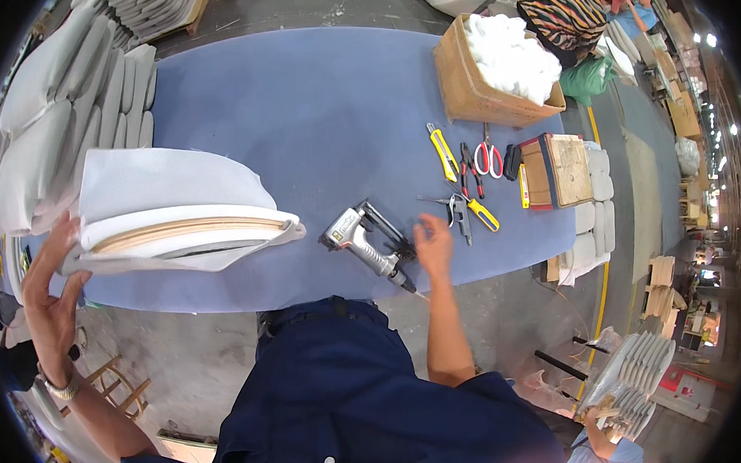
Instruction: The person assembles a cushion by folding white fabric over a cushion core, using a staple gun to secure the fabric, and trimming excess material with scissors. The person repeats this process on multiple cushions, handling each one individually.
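Blue table [297, 109], mid-frame: left hand [43, 290] grips padded panel [177, 216] at its left end, centre-left, presumably steadying it; right hand [434, 243] empty, loosely open, beside staple gun [367, 242], likely kept within reach.

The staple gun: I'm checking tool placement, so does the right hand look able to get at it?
Likely yes: the right hand is close beside the staple gun on the blue table, and nothing visible blocks the way between them.

can't see the right hand [432, 241] clearly, too blurry. can't follow the thin hose [422, 296] behind the right arm [448, 328]. can't see all of the co-worker [625, 455], cut off below. can't name the far-off things [708, 279], too small.
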The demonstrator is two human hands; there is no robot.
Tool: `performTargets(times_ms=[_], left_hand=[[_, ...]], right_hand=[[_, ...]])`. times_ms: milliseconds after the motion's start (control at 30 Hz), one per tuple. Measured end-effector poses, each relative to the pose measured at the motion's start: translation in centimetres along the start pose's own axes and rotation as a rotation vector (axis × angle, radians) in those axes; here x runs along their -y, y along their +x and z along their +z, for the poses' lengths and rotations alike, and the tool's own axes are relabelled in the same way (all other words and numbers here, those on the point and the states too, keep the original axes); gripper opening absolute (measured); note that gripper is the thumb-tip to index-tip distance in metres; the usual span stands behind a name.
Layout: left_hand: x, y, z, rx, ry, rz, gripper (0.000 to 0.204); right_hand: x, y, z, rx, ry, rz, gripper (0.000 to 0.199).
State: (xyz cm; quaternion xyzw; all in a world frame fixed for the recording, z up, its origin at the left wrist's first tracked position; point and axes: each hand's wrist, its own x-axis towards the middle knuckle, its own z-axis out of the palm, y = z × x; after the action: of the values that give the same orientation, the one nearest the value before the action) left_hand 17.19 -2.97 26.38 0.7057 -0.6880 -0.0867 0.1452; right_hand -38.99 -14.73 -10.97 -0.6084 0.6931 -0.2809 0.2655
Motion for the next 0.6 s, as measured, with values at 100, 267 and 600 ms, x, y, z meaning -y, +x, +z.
performTargets(times_ms=[100, 267, 600], left_hand=[[-0.1, 4.2, 2.5, -0.119, -0.053, 0.112, 0.040], [3.1, 8.3, 4.8, -0.340, -0.227, 0.244, 0.028], [-1.7, 11.5, 10.1, -0.591, -0.201, 0.097, 0.038]], right_hand=[[-5.2, 4.1, -2.6, -0.272, -0.267, 0.005, 0.042], [-8.7, 8.6, -6.0, -0.303, -0.645, 0.155, 0.052], [-6.3, 10.6, -9.7, 0.030, -0.443, -0.053, 0.045]])
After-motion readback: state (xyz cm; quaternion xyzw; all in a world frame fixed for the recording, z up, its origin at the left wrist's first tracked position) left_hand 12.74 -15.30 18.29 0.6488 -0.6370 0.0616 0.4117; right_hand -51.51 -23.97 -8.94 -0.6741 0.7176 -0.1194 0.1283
